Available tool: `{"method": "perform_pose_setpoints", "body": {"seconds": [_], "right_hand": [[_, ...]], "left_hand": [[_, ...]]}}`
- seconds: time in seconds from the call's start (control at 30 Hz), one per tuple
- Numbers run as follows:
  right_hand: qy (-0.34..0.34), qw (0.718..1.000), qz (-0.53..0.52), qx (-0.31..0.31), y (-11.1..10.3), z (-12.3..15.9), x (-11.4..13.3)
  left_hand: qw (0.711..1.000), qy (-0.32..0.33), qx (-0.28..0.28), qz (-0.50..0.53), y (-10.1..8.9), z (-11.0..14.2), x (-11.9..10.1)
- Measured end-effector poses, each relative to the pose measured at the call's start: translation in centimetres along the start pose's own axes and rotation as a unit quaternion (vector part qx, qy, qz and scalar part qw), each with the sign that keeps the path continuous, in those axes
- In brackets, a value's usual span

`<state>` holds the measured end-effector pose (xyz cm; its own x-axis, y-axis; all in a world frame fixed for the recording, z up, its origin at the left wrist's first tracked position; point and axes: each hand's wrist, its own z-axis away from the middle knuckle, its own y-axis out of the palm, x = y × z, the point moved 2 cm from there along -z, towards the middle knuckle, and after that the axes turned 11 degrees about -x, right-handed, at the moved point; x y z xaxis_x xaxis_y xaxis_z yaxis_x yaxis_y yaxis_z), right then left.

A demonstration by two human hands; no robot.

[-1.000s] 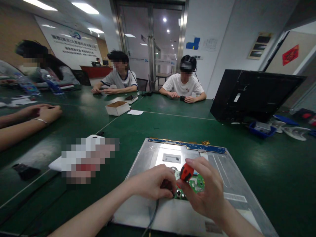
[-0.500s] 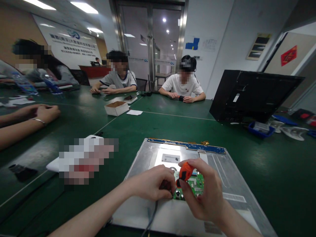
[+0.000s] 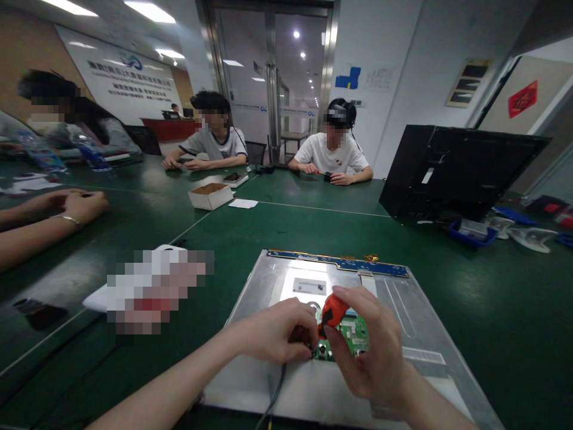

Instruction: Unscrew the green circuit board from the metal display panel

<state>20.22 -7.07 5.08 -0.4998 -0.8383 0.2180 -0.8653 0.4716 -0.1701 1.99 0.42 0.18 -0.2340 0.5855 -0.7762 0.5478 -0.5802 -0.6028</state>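
My right hand (image 3: 378, 343) pinches the orange-and-black handle of a short screwdriver (image 3: 333, 312) between thumb and fingers. The tool stands tilted over a green circuit board (image 3: 357, 334), and its tip is hidden. At the board's left edge, my left hand (image 3: 280, 328) is closed with thumb and fingertips together, close to the screwdriver's lower end; whatever it pinches is out of sight. Beneath both hands lies a silver metal display panel (image 3: 250, 382) with a blue strip board (image 3: 371, 267) along its far edge. A dark cable (image 3: 278, 388) runs from under my left hand toward the near edge.
On the green table (image 3: 304, 230) lie a partly blurred white object (image 3: 101, 295) on the left and an open white box (image 3: 210, 197) farther back. A black monitor (image 3: 456, 170) and a blue tray (image 3: 472, 234) stand right. Several people sit around; one person's forearms (image 3: 54, 224) rest at left.
My right fingers have shifted slightly around the screwdriver handle, which has turned and leans a little more to the left. My left hand stays in place.
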Motion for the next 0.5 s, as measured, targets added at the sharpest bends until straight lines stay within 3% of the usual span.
{"method": "perform_pose_setpoints", "body": {"seconds": [0.5], "right_hand": [[0.000, 1.000, -0.007, 0.006, -0.01, -0.10, -0.01]], "left_hand": [[1.000, 0.011, 0.007, 0.011, 0.01, -0.14, -0.22]]}}
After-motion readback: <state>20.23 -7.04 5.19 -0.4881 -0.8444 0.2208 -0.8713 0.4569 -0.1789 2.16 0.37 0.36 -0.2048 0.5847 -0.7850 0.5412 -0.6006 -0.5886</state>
